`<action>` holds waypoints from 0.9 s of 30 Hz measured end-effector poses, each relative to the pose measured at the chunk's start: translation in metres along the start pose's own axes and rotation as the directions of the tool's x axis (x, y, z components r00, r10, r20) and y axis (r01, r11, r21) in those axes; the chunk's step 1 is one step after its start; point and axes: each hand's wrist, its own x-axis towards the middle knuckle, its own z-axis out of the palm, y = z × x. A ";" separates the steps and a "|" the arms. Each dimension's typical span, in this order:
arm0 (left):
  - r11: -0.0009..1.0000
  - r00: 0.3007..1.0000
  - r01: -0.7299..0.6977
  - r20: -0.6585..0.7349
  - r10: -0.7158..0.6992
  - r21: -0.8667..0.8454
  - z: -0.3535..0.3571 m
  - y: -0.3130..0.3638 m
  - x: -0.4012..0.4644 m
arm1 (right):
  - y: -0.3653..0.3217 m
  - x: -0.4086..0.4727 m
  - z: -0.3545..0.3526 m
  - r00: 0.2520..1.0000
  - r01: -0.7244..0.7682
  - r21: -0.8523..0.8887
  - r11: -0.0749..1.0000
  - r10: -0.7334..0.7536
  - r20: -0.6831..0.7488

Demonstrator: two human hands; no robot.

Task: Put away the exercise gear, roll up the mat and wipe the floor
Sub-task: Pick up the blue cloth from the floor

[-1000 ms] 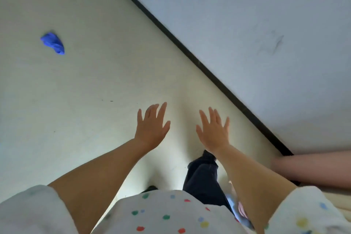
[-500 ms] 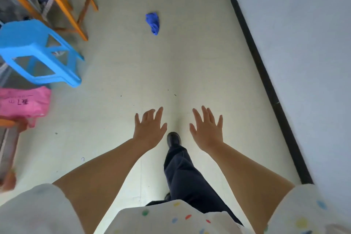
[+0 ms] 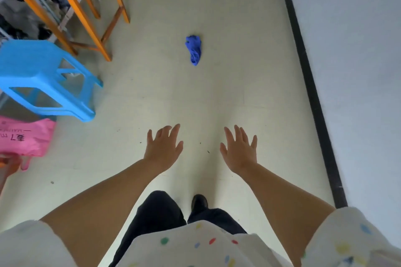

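A crumpled blue cloth (image 3: 193,52) lies on the pale floor (image 3: 227,84) ahead of me, a good step beyond my fingertips. My left hand (image 3: 163,148) and my right hand (image 3: 239,150) are held out in front of me, palms down, fingers spread, holding nothing. Both hover above the floor, apart from each other and from the cloth. My dark trouser legs and one black shoe (image 3: 199,201) show below them. No mat or exercise gear is in view.
A light blue plastic stool (image 3: 41,80) stands at the left, with a pink plastic bag (image 3: 23,136) beside it. An orange wooden table (image 3: 71,2) is at the top left. A grey wall (image 3: 358,71) with a black skirting strip (image 3: 312,97) runs along the right.
The view has swung away from the wall toward the room. The blue cloth now sits ahead and nearer, and the stool, bag and table have come into view. My hands stay spread and empty.
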 end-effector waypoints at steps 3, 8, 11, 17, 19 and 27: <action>0.996 0.996 0.084 0.018 -0.085 0.013 -0.021 -0.034 0.055 | -0.031 0.065 -0.030 0.996 0.088 -0.016 0.996 -0.088 -0.003; 0.996 0.997 0.083 0.001 -0.083 0.037 -0.055 -0.084 0.171 | -0.074 0.188 -0.071 0.993 0.117 -0.030 0.993 -0.118 -0.030; 0.998 0.999 0.040 0.001 -0.040 0.043 -0.087 -0.113 0.251 | -0.096 0.265 -0.100 0.998 0.052 -0.017 0.998 -0.053 -0.028; 0.993 0.998 -0.063 0.006 0.063 0.102 -0.182 -0.172 0.408 | -0.140 0.389 -0.171 0.997 -0.077 0.075 0.994 0.078 -0.014; 0.992 0.997 -0.072 0.017 0.071 0.108 -0.205 -0.180 0.453 | -0.147 0.420 -0.189 0.994 -0.104 0.089 0.991 0.105 -0.003; 0.956 0.964 -0.262 0.090 0.252 0.131 -0.252 -0.152 0.636 | -0.120 0.584 -0.236 0.983 -0.184 0.127 0.975 0.179 0.050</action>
